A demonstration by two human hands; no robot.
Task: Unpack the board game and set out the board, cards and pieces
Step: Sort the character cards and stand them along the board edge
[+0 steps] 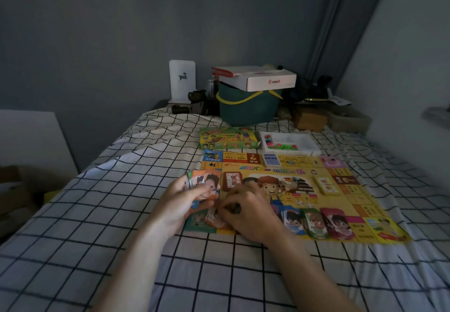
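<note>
The yellow game board (360,199) lies flat on the checked bedsheet. My left hand (182,202) grips a fanned stack of character cards (207,180) above the board's near left corner. Just to its right, my right hand (246,211) has its fingers curled down on a small card pile (214,219) at that corner; whether it pinches a card is hidden. Three card piles, blue (292,219), green (314,222) and magenta (337,222), lie along the board's near edge. A red deck (231,180), a yellow deck (327,185) and a blue-backed deck (271,160) rest on the board.
Behind the board sit the green game box (227,138) and a white tray (304,142) of coloured pieces. A teal bucket (248,109) topped by a white carton (260,79) stands at the bed's far end, among dark clutter. Bare sheet (97,214) spreads left and near me.
</note>
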